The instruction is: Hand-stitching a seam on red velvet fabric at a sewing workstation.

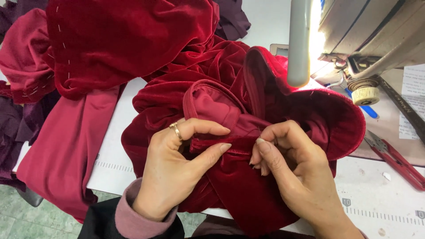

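A dark red velvet garment (pixel 230 79) lies bunched on the white sewing table (pixel 376 199), its smooth red lining turned out in the middle. My left hand (pixel 181 159), with a gold ring on one finger, pinches a folded seam edge of the velvet between thumb and forefinger. My right hand (pixel 287 163) grips the same seam just to the right, fingers curled into the fabric. Both hands meet at the fold near the centre of the view.
A sewing machine (pixel 372 40) with a bright lamp stands at the upper right. Red-handled snips (pixel 394 157) lie on the table at right. More red velvet with white basting stitches (pixel 110 40) and dark purple cloth (pixel 17 128) pile up at left. Printed rulers mark the table.
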